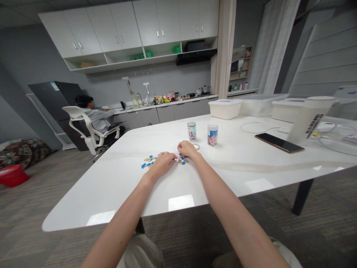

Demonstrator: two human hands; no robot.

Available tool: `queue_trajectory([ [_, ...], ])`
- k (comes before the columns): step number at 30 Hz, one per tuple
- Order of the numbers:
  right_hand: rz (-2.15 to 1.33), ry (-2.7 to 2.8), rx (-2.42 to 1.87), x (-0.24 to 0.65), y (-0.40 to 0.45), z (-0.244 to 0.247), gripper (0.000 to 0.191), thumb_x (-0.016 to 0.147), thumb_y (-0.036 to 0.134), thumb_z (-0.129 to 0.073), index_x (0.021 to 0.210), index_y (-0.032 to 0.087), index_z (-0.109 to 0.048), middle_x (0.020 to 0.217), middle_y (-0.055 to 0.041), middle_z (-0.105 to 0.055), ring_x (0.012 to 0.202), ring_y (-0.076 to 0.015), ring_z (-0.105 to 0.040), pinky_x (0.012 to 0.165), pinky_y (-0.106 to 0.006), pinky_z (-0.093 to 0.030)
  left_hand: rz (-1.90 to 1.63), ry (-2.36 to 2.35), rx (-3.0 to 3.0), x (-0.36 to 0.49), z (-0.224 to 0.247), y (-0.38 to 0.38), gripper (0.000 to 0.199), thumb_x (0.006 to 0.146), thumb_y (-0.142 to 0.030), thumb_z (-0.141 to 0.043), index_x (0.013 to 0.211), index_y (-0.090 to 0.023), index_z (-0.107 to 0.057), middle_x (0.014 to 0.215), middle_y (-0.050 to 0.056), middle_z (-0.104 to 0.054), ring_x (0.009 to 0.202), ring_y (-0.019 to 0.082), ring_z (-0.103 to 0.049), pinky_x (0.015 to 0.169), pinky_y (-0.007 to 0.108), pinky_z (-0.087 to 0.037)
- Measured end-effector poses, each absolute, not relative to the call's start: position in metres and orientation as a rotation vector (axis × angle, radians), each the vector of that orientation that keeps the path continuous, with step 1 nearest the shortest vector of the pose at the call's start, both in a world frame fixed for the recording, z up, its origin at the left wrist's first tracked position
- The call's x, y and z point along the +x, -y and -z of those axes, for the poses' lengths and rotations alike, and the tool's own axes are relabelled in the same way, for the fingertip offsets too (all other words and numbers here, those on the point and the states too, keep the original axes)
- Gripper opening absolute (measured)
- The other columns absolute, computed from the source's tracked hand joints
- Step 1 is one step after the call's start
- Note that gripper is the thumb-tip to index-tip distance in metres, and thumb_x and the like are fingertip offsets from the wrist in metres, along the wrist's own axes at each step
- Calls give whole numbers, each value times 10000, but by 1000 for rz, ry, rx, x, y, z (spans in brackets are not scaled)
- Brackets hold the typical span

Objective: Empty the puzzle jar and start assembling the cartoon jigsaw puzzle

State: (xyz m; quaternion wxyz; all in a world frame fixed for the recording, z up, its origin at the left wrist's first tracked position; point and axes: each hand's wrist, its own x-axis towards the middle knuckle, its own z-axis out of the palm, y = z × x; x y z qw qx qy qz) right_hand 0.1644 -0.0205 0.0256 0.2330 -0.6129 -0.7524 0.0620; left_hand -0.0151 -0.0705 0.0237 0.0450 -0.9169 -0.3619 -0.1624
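Small, brightly coloured jigsaw puzzle pieces lie on the white table, some partly joined. My left hand rests palm down over part of them. Its fingertips are closed at the edge of a jigsaw puzzle piece beside the right-hand cluster. Just beyond that cluster, my right hand is bent with its fingers pinched together. What lies between those fingers is hidden. Behind my hands stand a silver-lidded can and a clear cylinder with a cartoon print. A round lid or ring lies beside my right hand.
On the right are a dark phone, a tall pale cup, a thin cable and several storage boxes. A person sits on a white office chair at the far counter. A red bucket stands on the floor.
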Motion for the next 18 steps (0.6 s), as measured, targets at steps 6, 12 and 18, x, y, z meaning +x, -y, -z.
queue_trajectory([
  [6, -191, 2047, -1705, 164, 23, -27, 294, 852, 196, -504, 1014, 171, -749, 1039, -111, -731, 963, -186, -653, 808, -217, -452, 568, 1105, -2836, -19, -21, 65, 187, 915, -202, -476, 958, -216, -657, 1038, 65, -674, 1035, 225, -587, 920, 372, -411],
  [12, -214, 1985, -1777, 166, 23, -27, 283, 852, 196, -509, 1003, 176, -748, 1056, -121, -726, 984, -201, -654, 811, -235, -457, 635, 1215, -2772, -35, -31, 62, 234, 902, -232, -482, 1037, -242, -672, 1100, 65, -649, 1044, 232, -578, 934, 375, -424],
  [18, -223, 1911, -1854, 168, 19, -25, 293, 859, 196, -489, 1022, 178, -733, 1067, -125, -720, 998, -209, -657, 810, -249, -462, 482, 1765, -2260, -74, -37, 55, 267, 890, -247, -453, 1091, -181, -615, 1141, 147, -635, 1093, 311, -569, 929, 458, -424],
])
